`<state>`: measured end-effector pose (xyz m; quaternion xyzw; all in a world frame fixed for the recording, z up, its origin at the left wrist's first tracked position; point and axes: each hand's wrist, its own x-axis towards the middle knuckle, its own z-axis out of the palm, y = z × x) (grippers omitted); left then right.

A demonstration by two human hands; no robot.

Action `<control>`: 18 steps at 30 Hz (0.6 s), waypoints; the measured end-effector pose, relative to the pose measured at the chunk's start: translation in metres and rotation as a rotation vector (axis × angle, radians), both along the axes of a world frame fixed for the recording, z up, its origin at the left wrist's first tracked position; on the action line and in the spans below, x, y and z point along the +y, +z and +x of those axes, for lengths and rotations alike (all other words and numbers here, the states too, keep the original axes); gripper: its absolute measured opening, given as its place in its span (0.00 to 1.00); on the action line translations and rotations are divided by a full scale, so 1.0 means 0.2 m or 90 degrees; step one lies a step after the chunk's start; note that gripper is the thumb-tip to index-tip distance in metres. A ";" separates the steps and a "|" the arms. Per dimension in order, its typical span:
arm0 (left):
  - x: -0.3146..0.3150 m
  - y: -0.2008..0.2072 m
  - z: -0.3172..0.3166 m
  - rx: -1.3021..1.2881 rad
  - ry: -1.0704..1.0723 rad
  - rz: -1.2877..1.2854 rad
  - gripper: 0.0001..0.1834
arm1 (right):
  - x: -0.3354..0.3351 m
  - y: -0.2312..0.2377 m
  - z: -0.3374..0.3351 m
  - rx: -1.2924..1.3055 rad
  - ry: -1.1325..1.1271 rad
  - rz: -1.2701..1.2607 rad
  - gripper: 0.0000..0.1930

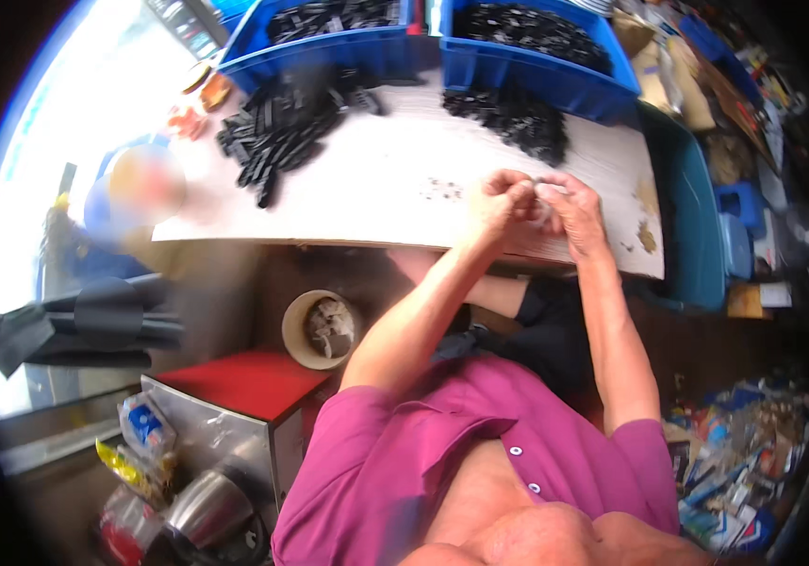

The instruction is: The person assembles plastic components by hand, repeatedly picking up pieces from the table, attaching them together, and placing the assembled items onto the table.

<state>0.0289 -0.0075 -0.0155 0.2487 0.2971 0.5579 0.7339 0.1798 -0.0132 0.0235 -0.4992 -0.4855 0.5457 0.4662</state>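
Near the right end of the white tabletop (376,189), my left hand (500,203) and my right hand (578,212) meet with fingertips pinched together. Something small and pale shows between the fingers, too blurred to name. Just left of my hands lie several tiny dark bits (442,190). Beyond them, a heap of small black parts (527,127) spills below the right blue bin (541,71). Farther left is a pile of long black plastic pieces (277,137), in front of the left blue bin (320,52).
A teal tub (692,217) stands against the table's right end. Below the front edge are a round pail (296,330) with scraps and a red-topped cabinet (249,382). A metal kettle (206,509) sits at lower left. Mixed litter (739,462) covers the lower right.
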 end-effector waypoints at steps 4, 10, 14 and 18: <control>-0.01 0.06 0.00 0.034 -0.017 -0.010 0.07 | 0.01 -0.02 0.02 0.018 0.007 -0.005 0.15; -0.03 0.06 -0.05 0.122 -0.016 0.056 0.07 | 0.00 0.01 -0.02 0.027 0.041 -0.015 0.13; -0.13 0.15 -0.19 0.586 0.297 0.326 0.11 | -0.01 -0.07 0.09 0.054 -0.001 -0.014 0.10; -0.06 0.14 -1.09 1.008 0.786 0.200 0.14 | -0.01 -0.06 0.04 0.096 0.005 0.005 0.10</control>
